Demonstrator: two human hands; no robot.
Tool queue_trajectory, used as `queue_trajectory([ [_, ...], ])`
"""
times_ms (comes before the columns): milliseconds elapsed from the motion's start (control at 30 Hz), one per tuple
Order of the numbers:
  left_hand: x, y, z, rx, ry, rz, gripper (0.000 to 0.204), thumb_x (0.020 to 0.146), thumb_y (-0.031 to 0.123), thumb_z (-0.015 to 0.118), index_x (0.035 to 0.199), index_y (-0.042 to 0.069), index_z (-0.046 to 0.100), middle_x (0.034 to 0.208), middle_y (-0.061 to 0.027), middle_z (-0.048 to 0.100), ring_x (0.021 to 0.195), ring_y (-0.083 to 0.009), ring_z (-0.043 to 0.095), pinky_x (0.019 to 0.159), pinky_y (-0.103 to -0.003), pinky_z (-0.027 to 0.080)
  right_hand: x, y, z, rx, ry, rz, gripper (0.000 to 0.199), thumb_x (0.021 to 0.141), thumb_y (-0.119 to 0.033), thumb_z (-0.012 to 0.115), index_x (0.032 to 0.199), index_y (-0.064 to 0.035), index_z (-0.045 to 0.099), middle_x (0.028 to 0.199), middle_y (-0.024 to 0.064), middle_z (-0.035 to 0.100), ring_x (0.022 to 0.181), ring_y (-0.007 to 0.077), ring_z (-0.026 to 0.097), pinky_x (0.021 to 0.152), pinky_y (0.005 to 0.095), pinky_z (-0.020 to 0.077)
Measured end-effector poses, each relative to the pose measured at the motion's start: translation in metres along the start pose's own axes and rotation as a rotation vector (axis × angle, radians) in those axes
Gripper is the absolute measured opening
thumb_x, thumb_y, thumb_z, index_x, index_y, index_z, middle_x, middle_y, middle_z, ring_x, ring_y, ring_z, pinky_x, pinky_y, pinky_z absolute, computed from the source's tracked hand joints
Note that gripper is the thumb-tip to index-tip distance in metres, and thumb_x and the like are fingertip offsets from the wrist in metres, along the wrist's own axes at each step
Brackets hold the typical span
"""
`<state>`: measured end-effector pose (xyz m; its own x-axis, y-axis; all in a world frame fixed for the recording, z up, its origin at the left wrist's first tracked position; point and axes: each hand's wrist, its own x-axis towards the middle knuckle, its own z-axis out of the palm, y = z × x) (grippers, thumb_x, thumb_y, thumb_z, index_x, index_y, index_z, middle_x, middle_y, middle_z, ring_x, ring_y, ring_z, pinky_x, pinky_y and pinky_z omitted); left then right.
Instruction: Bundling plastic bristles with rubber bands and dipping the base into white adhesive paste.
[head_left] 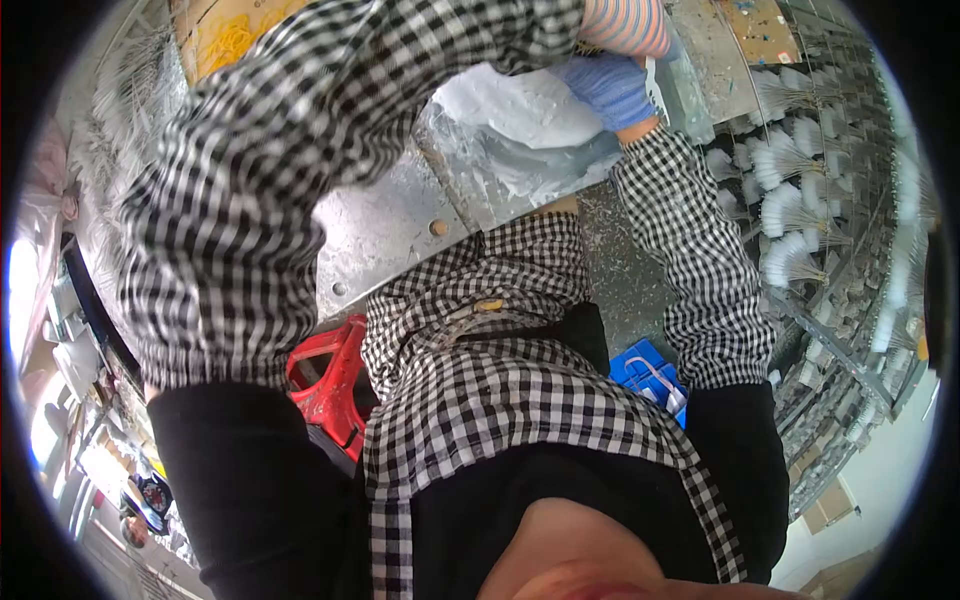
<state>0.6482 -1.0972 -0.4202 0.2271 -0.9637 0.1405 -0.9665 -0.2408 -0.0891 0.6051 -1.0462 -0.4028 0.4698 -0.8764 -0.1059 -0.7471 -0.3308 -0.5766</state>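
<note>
At the top right of the head view, my left hand (628,25) wears a striped pink, orange and blue glove. Its arm reaches across from the left, and its fingers are hidden. Just below, my right hand (608,92), in a blue glove, is closed with its fingers curled, beside a thin white toothed edge (653,85). What it grips cannot be made out. Left of my right hand lies a large smooth mound of white paste (520,105) on the metal tabletop (385,225). Smears of the paste spread over the metal around it.
White bristle tufts on thin stems (795,205) fill a rack on the right; more bristles (130,110) stand at the left. Yellow strands (235,42) lie on a board at the top left. A red plastic stool (335,375) and a blue basket (648,372) are below.
</note>
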Motion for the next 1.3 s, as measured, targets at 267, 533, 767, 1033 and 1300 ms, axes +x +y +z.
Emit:
queue_trajectory([
  [267,-0.006,-0.068,-0.123,-0.318,-0.359,0.390,0.044,0.089,0.036,0.059,0.120,0.006,0.067,0.119,-0.0197,0.065,0.114,-0.0351,0.061,0.095,-0.049,0.049,0.006,0.042,0.029,0.096,0.213,-0.300,0.057,0.093,-0.044,0.066,0.137,-0.0100,0.055,0.133,0.0100,0.062,0.121,0.0260,0.058,0.099,0.0370,0.0478],
  [533,-0.001,-0.072,-0.133,-0.428,-0.493,0.606,0.043,0.082,0.036,0.061,0.099,-0.001,0.075,0.094,-0.0247,0.071,0.093,-0.0391,0.070,0.086,-0.047,0.054,0.013,0.055,0.029,-0.073,0.245,-0.355,0.066,0.098,-0.046,0.060,0.151,-0.0119,0.042,0.153,0.0133,0.046,0.138,0.0283,0.045,0.115,0.0402,0.0358],
  [767,0.004,-0.089,-0.124,-0.572,-0.402,0.793,0.045,0.083,0.038,0.061,0.098,-0.002,0.075,0.091,-0.0266,0.071,0.090,-0.0384,0.072,0.082,-0.046,0.056,-0.003,0.000,-0.011,-0.121,-0.052,0.069,0.055,0.092,-0.053,0.066,0.129,-0.0127,0.064,0.120,0.0082,0.070,0.108,0.0228,0.067,0.088,0.0333,0.0570],
  [1033,0.012,-0.085,-0.121,-0.526,-0.460,0.776,0.045,0.082,0.037,0.061,0.096,-0.003,0.076,0.089,-0.0253,0.072,0.087,-0.0388,0.071,0.080,-0.047,0.056,-0.008,0.015,0.015,-0.134,0.139,-0.109,0.048,0.093,-0.045,0.066,0.127,-0.0112,0.064,0.115,0.0073,0.071,0.104,0.0240,0.067,0.087,0.0362,0.0551],
  [1300,0.005,-0.082,-0.122,-0.589,-0.387,0.733,0.045,0.081,0.038,0.062,0.094,-0.002,0.076,0.086,-0.0244,0.072,0.084,-0.0378,0.072,0.078,-0.046,0.056,-0.013,0.033,0.032,-0.107,0.373,-0.226,0.040,0.093,-0.041,0.065,0.119,-0.0106,0.068,0.105,0.0060,0.073,0.099,0.0228,0.068,0.083,0.0366,0.0555],
])
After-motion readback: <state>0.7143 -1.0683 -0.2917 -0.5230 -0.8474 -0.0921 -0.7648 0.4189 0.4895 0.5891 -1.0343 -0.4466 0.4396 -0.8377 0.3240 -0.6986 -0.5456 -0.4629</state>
